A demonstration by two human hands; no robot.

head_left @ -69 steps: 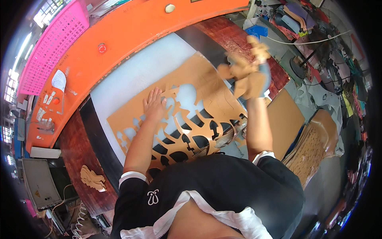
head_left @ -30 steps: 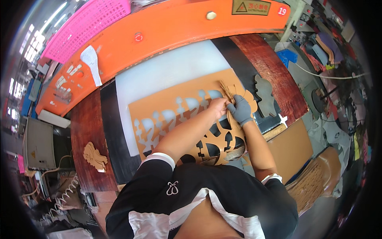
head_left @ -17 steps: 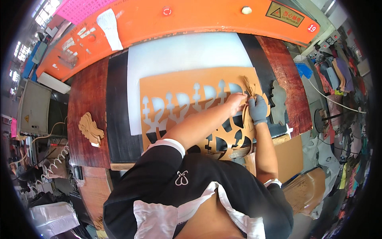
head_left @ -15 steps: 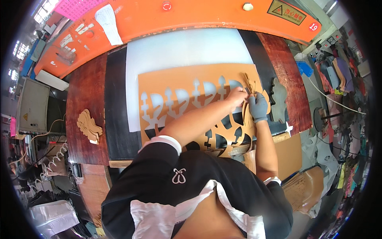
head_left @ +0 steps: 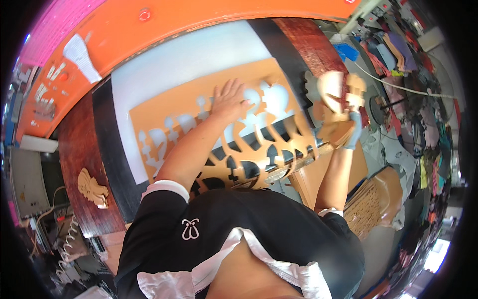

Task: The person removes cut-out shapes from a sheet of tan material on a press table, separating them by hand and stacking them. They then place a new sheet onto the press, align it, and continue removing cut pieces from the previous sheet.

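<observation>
My left hand (head_left: 229, 101) is bare and lies flat, fingers spread, on a tan sheet (head_left: 174, 105) with rows of shapes cut out of it. Under the sheet is a white board (head_left: 199, 47). Off the sheet's right edge, my gloved right hand (head_left: 353, 133) grips tan cut-out pieces (head_left: 355, 92), blurred by motion; how many I cannot tell. The sheet's near edge, a lattice of thin strips, hangs close to my body. Beside the right hand, a dark grey notched shape (head_left: 312, 97) is partly hidden by the pieces.
A stack of tan cut-out pieces (head_left: 92, 188) lies on the reddish-brown tabletop (head_left: 79, 149) at the left. An orange machine beam (head_left: 179, 19) spans the far side. At lower right sits a pile of brown sheets (head_left: 366, 209). Hanging material scraps (head_left: 393, 50) crowd the far right.
My right hand has swung right, off the sheet, with the tan pieces. My left hand has left them and now rests flat on the sheet. The whole view has turned.
</observation>
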